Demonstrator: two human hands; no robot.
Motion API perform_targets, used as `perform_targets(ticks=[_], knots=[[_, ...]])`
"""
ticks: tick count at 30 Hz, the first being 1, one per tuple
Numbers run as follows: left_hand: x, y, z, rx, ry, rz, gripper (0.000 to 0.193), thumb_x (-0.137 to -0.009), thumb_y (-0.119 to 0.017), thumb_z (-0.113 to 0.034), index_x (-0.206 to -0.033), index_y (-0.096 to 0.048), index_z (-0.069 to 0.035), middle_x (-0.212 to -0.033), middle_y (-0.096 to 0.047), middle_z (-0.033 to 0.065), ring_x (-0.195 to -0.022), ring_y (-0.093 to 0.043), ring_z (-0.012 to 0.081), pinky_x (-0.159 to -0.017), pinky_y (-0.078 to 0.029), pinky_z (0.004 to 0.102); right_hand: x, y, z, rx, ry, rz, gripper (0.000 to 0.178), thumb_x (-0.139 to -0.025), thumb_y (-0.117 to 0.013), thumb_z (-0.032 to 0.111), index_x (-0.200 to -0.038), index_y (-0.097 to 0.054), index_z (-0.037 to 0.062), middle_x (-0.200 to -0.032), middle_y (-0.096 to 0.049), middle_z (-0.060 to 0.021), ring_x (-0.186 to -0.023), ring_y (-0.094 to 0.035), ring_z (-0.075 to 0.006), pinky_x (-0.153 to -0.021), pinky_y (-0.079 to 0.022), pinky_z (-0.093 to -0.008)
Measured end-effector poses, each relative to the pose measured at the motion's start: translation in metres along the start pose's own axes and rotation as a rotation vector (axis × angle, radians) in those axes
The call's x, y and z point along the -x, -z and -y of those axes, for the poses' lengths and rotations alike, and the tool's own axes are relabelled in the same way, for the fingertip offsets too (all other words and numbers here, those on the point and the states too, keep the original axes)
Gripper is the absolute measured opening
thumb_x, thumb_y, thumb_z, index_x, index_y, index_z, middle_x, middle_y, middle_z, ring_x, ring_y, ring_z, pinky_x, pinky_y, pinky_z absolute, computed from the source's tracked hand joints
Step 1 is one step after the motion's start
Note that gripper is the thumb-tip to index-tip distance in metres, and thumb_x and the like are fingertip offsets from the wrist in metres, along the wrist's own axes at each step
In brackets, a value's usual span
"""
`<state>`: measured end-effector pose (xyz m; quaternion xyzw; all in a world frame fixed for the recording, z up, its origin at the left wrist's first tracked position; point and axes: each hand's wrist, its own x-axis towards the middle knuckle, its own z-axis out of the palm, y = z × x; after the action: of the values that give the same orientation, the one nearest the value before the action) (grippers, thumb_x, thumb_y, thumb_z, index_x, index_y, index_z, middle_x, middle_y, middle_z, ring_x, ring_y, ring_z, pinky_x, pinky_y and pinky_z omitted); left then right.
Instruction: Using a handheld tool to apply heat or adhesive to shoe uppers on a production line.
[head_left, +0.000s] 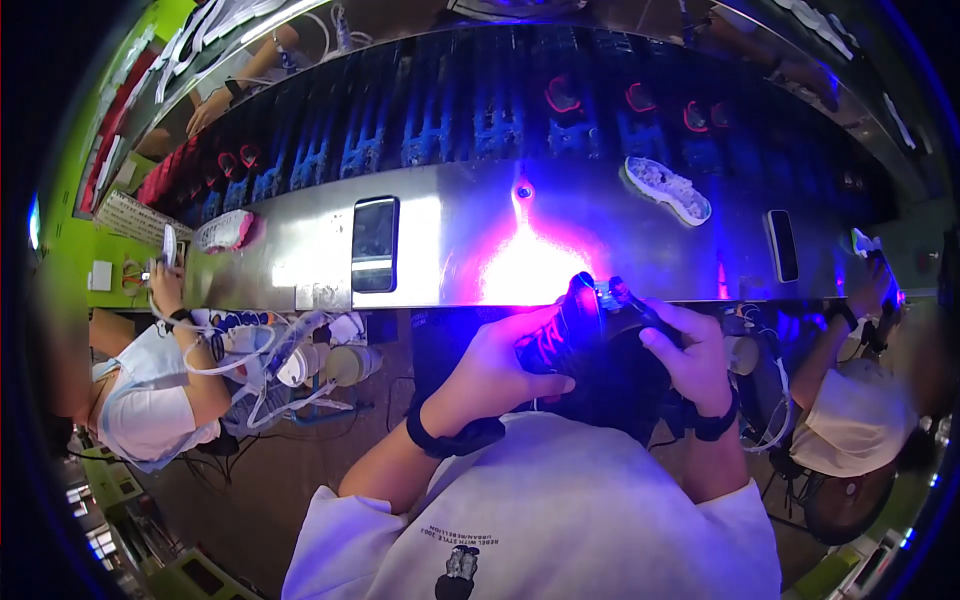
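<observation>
My left hand (490, 365) is closed around a dark shoe upper (556, 335) with pinkish-red laces, thumb along its near side. The upper is held just off the near edge of the metal bench. In my right hand (690, 350), a slim dark brush-like tool (627, 294) is pinched between thumb and fingers. Its tip points left at the upper's raised end, close to it; whether they touch I cannot tell. Violet glare and shadow hide the lower part of the upper.
A bright violet light spot (535, 268) covers the bench before me. Phones lie left (375, 245) and right (783, 245); a white shoe sole (667, 190) lies farther back. Beyond runs a dark slatted conveyor (420, 110). Co-workers sit left (160, 390) and right (850, 410); tubed white containers (350, 365) stand left.
</observation>
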<state>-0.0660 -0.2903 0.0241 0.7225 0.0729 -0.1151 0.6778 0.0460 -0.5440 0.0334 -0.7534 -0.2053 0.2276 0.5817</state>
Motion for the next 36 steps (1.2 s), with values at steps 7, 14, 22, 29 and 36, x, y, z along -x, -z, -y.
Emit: perform_targets(ticks=[7, 14, 22, 29, 36], knots=[[0.0, -0.002, -0.013, 0.277, 0.15, 0.137, 0.064, -0.08, -0.081, 0.004, -0.139, -0.057, -0.002, -0.107, -0.072, 0.0064, -0.092, -0.07, 0.0126, -0.085, -0.056, 0.029, 0.005, 0.004, 0.001, 0.034, 0.004, 0.068, 0.035, -0.091, -0.069, 0.006, -0.125, -0.069, -0.0024, -0.108, -0.075, -0.0081, -0.101, -0.067, -0.0157, -0.095, -0.049, -0.0298], [-0.003, -0.006, -0.012, 0.39, 0.117, 0.08, 0.045, -0.086, -0.079, -0.005, -0.128, -0.063, 0.001, -0.105, -0.071, 0.0029, -0.092, -0.069, 0.0111, -0.082, -0.057, 0.0271, 0.018, -0.009, -0.029, -0.043, 0.003, 0.058, 0.026, -0.093, -0.066, 0.008, -0.118, -0.071, -0.0017, -0.106, -0.075, -0.0076, -0.1, -0.067, -0.0152, -0.094, -0.049, -0.0304], [-0.012, -0.009, -0.02, 0.418, 0.28, 0.042, 0.036, -0.093, -0.075, -0.017, -0.124, -0.066, 0.0, -0.109, -0.071, 0.0027, -0.098, -0.066, 0.01, -0.09, -0.053, 0.0272, 0.043, 0.004, -0.034, 0.083, -0.04, 0.039, 0.035, -0.09, -0.071, 0.007, -0.125, -0.069, 0.0006, -0.108, -0.074, -0.0073, -0.099, -0.066, -0.0133, -0.092, -0.051, -0.0305], [-0.011, -0.014, -0.014, 0.38, 0.214, -0.035, 0.035, -0.094, -0.075, -0.017, -0.123, -0.065, 0.002, -0.11, -0.07, 0.0043, -0.101, -0.064, 0.0101, -0.089, -0.052, 0.0274, 0.015, -0.002, -0.02, -0.04, -0.079, -0.005, 0.033, -0.092, -0.07, 0.007, -0.125, -0.069, 0.0, -0.101, -0.073, -0.0043, -0.091, -0.063, -0.011, -0.083, -0.05, -0.0262], [-0.012, -0.016, -0.01, 0.411, 0.134, -0.208, 0.058, -0.089, -0.078, -0.012, -0.136, -0.049, 0.006, -0.112, -0.068, 0.008, -0.1, -0.067, 0.0138, -0.088, -0.055, 0.0293, 0.036, 0.019, -0.022, 0.086, -0.058, 0.142, 0.036, -0.088, -0.07, 0.004, -0.124, -0.069, 0.0002, -0.096, -0.072, -0.0062, -0.089, -0.065, -0.0137, -0.083, -0.051, -0.0302]])
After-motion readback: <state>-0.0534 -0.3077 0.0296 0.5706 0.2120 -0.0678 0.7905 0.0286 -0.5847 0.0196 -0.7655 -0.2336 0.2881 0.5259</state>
